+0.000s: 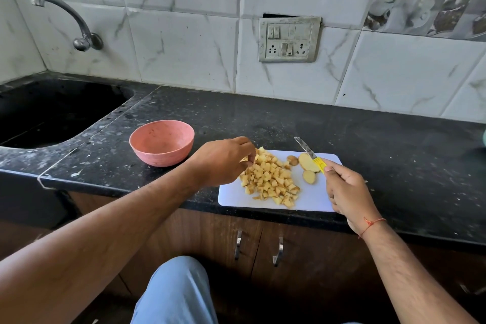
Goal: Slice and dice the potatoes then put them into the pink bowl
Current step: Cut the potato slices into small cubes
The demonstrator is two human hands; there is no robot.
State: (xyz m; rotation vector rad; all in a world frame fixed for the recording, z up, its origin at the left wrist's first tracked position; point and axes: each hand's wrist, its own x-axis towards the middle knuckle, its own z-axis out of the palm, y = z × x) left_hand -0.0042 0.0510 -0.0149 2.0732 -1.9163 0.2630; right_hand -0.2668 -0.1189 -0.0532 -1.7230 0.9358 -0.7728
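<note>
Diced potatoes [269, 179] under left hand [223, 162]

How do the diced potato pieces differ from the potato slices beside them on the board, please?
The dice are many small cubes heaped together; the slices are few, larger flat ovals lying apart. The left hand touches the dice; the slices lie near the knife in the right hand. Both rest on the white board.

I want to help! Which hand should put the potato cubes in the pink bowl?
Probably the left hand: it already touches the potato cubes, right beside the pink bowl. The right hand holds the knife.
</note>
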